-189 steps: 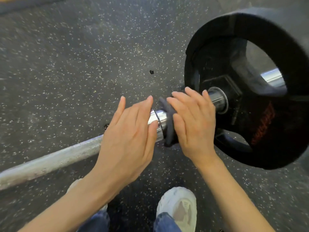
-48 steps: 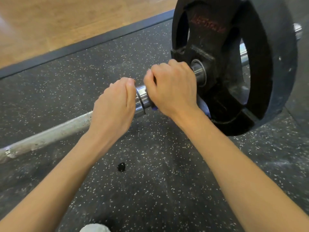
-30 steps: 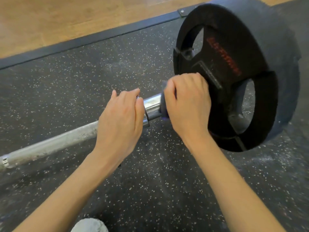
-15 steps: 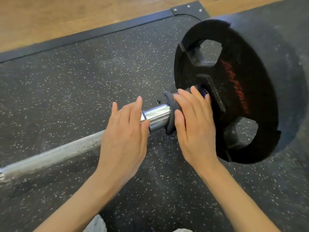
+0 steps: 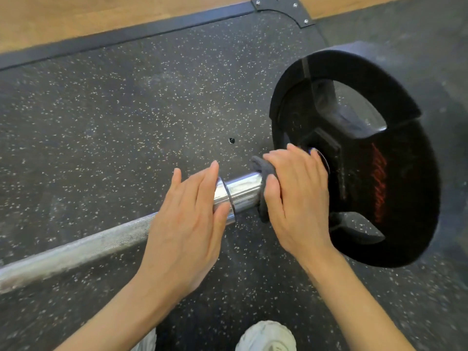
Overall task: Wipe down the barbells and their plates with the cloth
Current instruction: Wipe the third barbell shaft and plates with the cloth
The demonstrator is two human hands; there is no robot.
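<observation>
A steel barbell (image 5: 83, 247) lies across the dark speckled floor, its chrome sleeve (image 5: 241, 192) running into a black plate (image 5: 374, 173) with red lettering. My left hand (image 5: 188, 219) rests on the bar at the sleeve's collar with its fingers straight. My right hand (image 5: 296, 196) lies over the sleeve right against the plate's hub, fingers straight, pressing a dark grey cloth (image 5: 263, 178) onto the chrome. Only the cloth's left edge shows past my palm.
A black metal border (image 5: 126, 36) with a bolted corner plate (image 5: 283, 7) edges the rubber mat (image 5: 126, 122); wooden floor (image 5: 76, 16) lies beyond. My white shoe (image 5: 266, 335) stands below the sleeve. A small dark speck (image 5: 231, 140) sits on the mat.
My right hand has gone from curled round the sleeve to flat-fingered and slid with the cloth toward the plate. The left hand's fingers have straightened. The plate has turned.
</observation>
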